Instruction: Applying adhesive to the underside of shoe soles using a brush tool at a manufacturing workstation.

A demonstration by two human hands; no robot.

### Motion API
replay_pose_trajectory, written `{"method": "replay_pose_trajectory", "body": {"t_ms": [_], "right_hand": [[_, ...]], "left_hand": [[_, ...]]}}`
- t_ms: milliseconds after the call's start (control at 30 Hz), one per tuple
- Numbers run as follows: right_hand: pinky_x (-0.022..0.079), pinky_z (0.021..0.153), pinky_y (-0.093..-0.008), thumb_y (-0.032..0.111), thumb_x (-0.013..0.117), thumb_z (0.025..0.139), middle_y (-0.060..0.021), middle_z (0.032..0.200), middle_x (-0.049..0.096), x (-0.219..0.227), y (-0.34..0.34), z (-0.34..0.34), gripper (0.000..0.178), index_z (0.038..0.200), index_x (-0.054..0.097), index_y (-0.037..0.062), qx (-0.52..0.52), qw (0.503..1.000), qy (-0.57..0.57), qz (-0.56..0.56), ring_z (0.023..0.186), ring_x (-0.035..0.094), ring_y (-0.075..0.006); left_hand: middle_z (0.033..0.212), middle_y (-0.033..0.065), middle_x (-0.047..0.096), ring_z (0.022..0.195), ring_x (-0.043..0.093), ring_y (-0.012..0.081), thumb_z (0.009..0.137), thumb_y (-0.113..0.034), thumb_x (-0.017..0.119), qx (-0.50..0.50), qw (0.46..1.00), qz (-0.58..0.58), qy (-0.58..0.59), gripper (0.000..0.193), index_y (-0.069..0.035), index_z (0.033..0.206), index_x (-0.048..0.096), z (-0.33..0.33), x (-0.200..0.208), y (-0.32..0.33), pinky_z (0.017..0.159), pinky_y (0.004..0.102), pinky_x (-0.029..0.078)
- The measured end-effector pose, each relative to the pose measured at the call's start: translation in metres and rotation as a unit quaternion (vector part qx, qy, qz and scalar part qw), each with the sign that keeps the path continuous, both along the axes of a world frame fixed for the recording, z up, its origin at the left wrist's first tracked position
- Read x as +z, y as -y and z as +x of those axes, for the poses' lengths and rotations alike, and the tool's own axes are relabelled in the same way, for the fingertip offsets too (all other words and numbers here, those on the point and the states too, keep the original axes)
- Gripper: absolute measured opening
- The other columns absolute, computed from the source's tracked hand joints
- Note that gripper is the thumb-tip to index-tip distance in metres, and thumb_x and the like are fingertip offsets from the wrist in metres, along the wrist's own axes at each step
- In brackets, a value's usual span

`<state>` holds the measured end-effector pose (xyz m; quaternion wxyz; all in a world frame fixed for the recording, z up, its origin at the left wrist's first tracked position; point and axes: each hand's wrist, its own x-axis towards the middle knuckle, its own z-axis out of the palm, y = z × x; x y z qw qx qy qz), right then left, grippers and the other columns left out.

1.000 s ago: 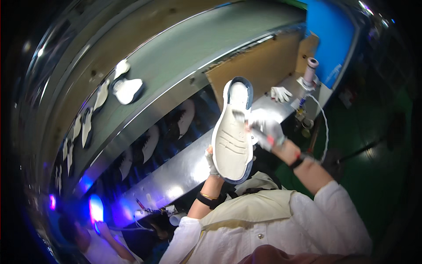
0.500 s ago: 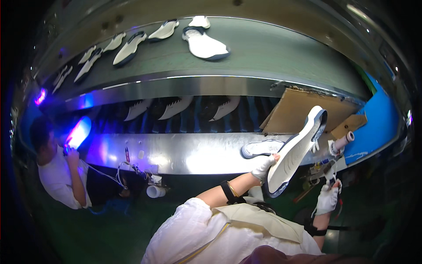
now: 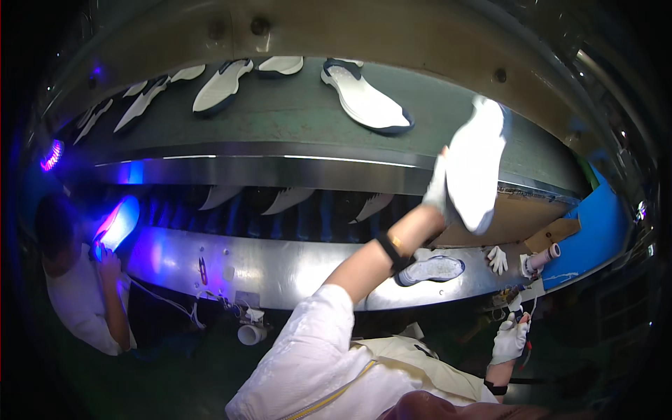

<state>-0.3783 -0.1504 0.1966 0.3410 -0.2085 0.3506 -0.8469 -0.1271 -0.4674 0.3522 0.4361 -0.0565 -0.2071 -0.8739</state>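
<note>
My left hand point(image 3: 437, 189), in a white glove with bare fingertips showing, grips a white shoe sole point(image 3: 476, 171) by its side. The sole is held up, tilted, in front of the near edge of the green conveyor belt point(image 3: 294, 112); a dark blue edge shows at its upper right. Low on the right, my gloved right hand point(image 3: 509, 339) is closed below the bench edge around something I cannot make out, with a thin cord beside it. A greyish-white sole-shaped piece point(image 3: 434, 269) with a dark rim lies on the metal bench point(image 3: 336, 269), below my left forearm.
Several white soles with dark edges, one of them point(image 3: 367, 98) nearest, lie on the belt. A cardboard sheet point(image 3: 518, 217), a white glove point(image 3: 498, 260) and a pinkish spool point(image 3: 544, 257) are at the right. A co-worker point(image 3: 87, 280) at the left holds a lit sole.
My left hand has carried the sole up and away from me, from over the bench toward the belt. The view has shifted, revealing the glove on the bench. My right hand stays low.
</note>
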Motion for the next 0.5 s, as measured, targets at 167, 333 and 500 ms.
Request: {"method": "replay_pose_trajectory", "body": {"t_ms": [167,333,500], "right_hand": [[0.052,0.068,-0.0236,0.025,0.061,0.091,-0.0038,0.111,0.06,0.004,0.008,0.02,0.028,0.116,0.054,0.0149,-0.027,0.999,-0.015,0.02,0.091,0.061,-0.0152],[0.051,0.069,-0.0229,0.023,0.06,0.092,-0.0036,0.11,0.061,0.006,0.015,0.024,0.022,0.112,0.055,0.0146,-0.017,0.999,-0.037,0.034,0.091,0.061,-0.0144],[0.048,0.069,-0.0225,0.021,0.06,0.092,-0.0046,0.115,0.06,0.009,0.031,0.03,0.02,0.11,0.052,0.0146,0.015,0.999,-0.036,0.018,0.089,0.059,-0.0132]], "left_hand": [[0.146,0.0132,0.031,0.135,0.027,0.0323,0.082,-0.075,0.037,-0.057,0.929,0.279,-0.236,0.09,-0.008,0.141,0.031,0.01,0.038,0.069,0.111,0.0579,0.018],[0.141,0.0189,0.04,0.121,0.047,0.0318,0.095,-0.045,0.046,-0.006,0.999,0.028,-0.015,0.062,-0.001,0.137,0.036,-0.007,-0.008,0.044,0.102,0.0455,0.038],[0.117,0.0103,0.061,0.107,0.058,0.0154,0.088,-0.002,0.058,0.366,0.858,-0.273,0.233,0.037,0.001,0.125,0.053,0.016,-0.038,0.008,0.09,0.0265,0.046]]}}
